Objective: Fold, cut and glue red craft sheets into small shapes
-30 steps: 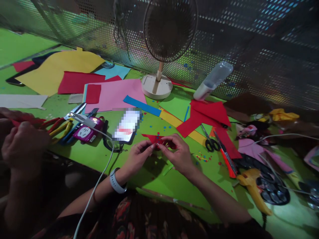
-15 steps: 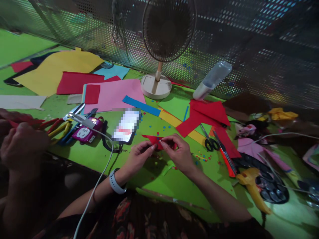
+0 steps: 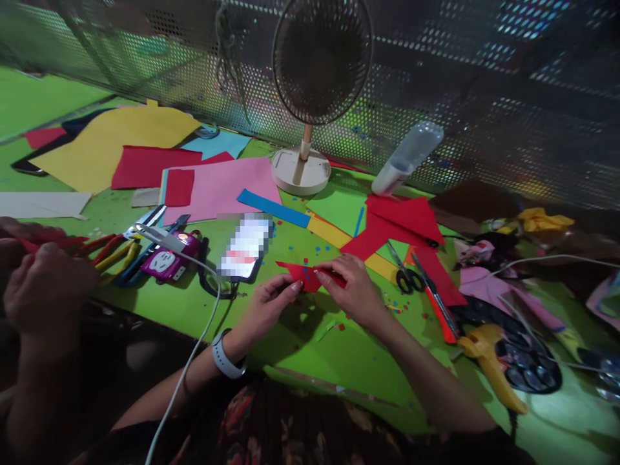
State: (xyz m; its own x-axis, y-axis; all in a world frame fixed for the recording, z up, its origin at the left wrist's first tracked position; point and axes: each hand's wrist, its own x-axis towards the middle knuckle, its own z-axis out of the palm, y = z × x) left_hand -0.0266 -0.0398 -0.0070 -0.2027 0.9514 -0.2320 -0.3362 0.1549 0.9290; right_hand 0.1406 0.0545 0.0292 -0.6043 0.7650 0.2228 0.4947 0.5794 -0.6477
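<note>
A small folded piece of red craft sheet [image 3: 307, 278] with little blue bits on its face is held just above the green table. Its left part is pinched between the thumb and fingers of my left hand [image 3: 275, 298], which has a pale watch band [image 3: 225, 355] at the wrist. My right hand [image 3: 352, 289] closes its thumb and fingertips on the right side of the same piece, covering part of it. Left of my hands lies a lit phone [image 3: 246, 244]. Scattered red and blue bits surround the piece on the table.
A fan [image 3: 301, 171], bottle [image 3: 407, 158] and coloured sheets [image 3: 223, 184] stand or lie behind. Scissors [image 3: 409, 279], a red cutter [image 3: 440, 310] and a yellow glue gun [image 3: 494, 361] are right. Another person's hands [image 3: 41, 278] work at left, beside pliers and a purple socket block [image 3: 167, 259].
My right hand has shifted slightly along the red piece, and more of the piece's face with its blue bits shows. My left hand keeps its pinch. The view has moved slightly.
</note>
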